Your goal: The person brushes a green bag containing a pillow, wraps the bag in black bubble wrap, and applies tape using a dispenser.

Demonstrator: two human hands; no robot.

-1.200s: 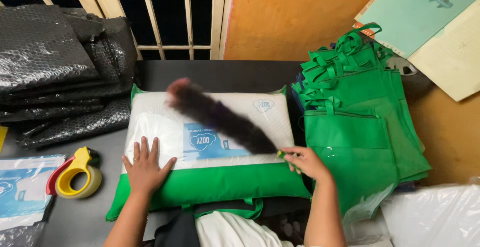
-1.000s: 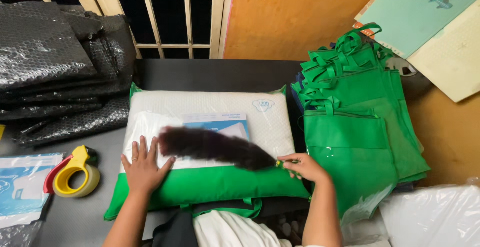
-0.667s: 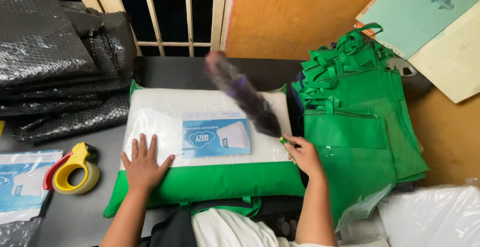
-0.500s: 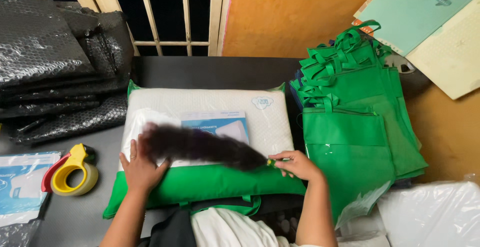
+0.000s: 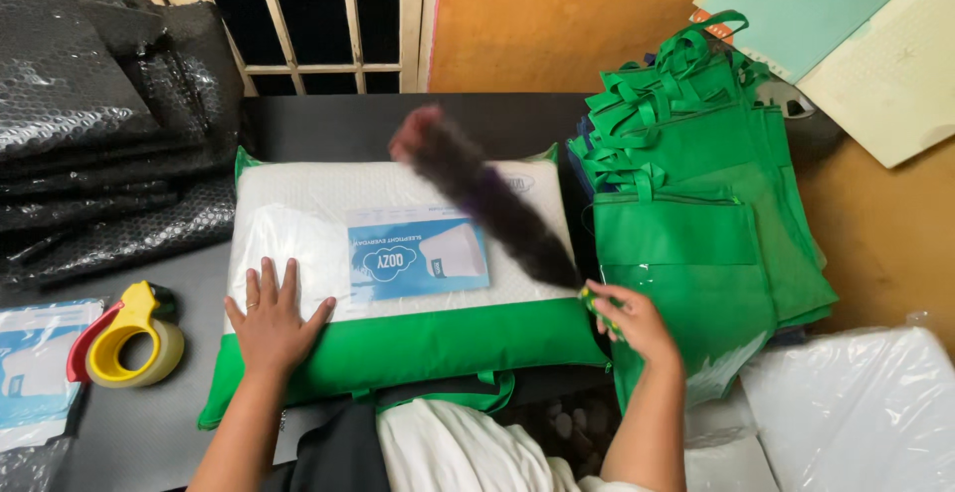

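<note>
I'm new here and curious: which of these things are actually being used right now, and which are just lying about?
In use:
left hand, flat on the bagged pillow
right hand, holding a dark duster

Lying about:
yellow tape dispenser
green bags
black bubble wrap

You're working at what's looking like a small packing room or stockroom for bedding goods, standing over a dark table (image 5: 328, 124) pushed against an orange wall (image 5: 557, 14). Green fabric carry bags (image 5: 696, 184) are piling up at your right, stacks of black bubble wrap (image 5: 90, 124) are sitting at your left beside a yellow tape dispenser (image 5: 124, 338), and clear plastic-wrapped packs (image 5: 856, 412) are waiting at the lower right. A bagged white pillow (image 5: 398, 253) with a blue label card (image 5: 418, 253) is lying in front of you, ready-to-ship style.
</note>
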